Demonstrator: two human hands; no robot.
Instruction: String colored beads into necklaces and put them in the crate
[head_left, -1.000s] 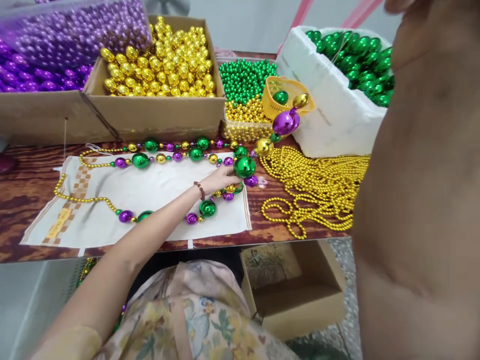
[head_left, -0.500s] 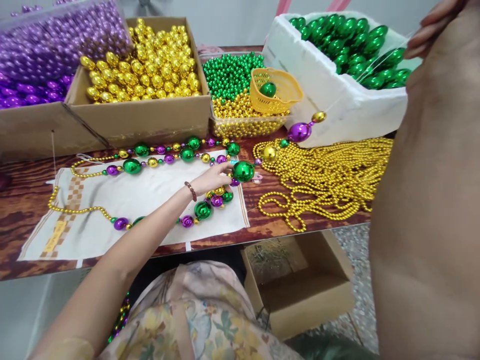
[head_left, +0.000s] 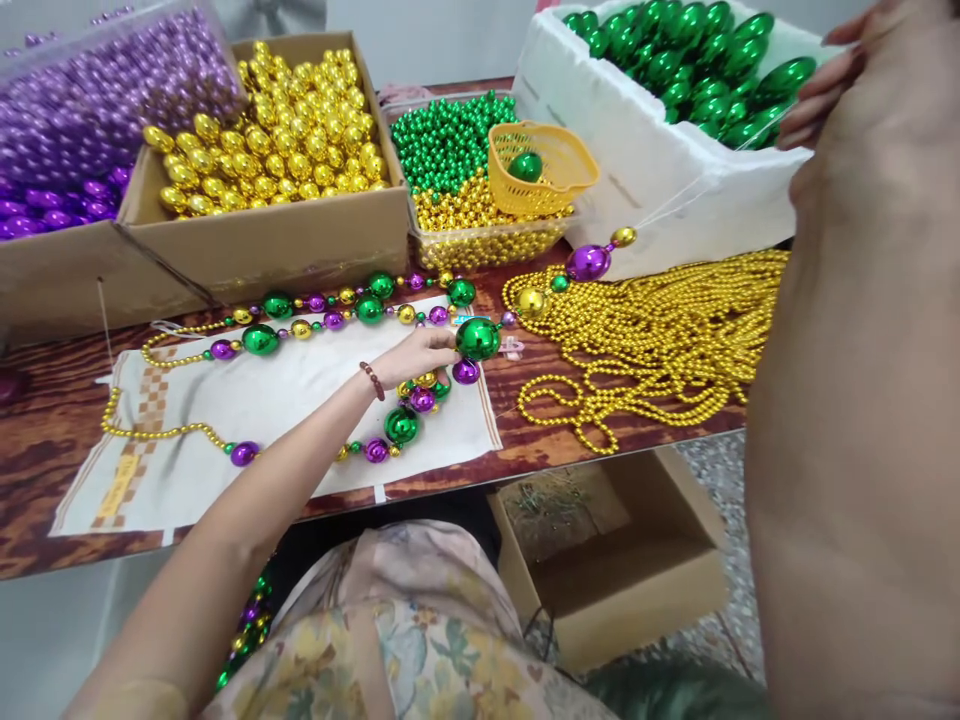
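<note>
My left hand (head_left: 427, 355) is above the right part of a white cloth (head_left: 307, 385) on the table (head_left: 37, 490), its fingers bent and closed on a bead necklace (head_left: 260, 339) at the left side of a large green bead (head_left: 478, 338); whether they grip the bead itself or the strand beside it, I cannot tell. The necklace lies in rows on the cloth and along its back edge, its beads green, purple and gold. From the large green bead it rises rightward past a purple bead (head_left: 589, 262) to a gold bead (head_left: 623, 237), in front of the foam box (head_left: 622, 190). A pale thread (head_left: 682, 203) runs taut from that gold bead to my right hand (head_left: 829, 95), raised by the foam box, fingers curled in on the thread; its thumb is not discernible. Gold bead strings (head_left: 660, 335) lie heaped right of the cloth. Behind, a yellow basket (head_left: 551, 195) sits in a plastic tray (head_left: 491, 248) of small green and gold beads, beside a cardboard box (head_left: 285, 240) of larger gold ones.
</note>
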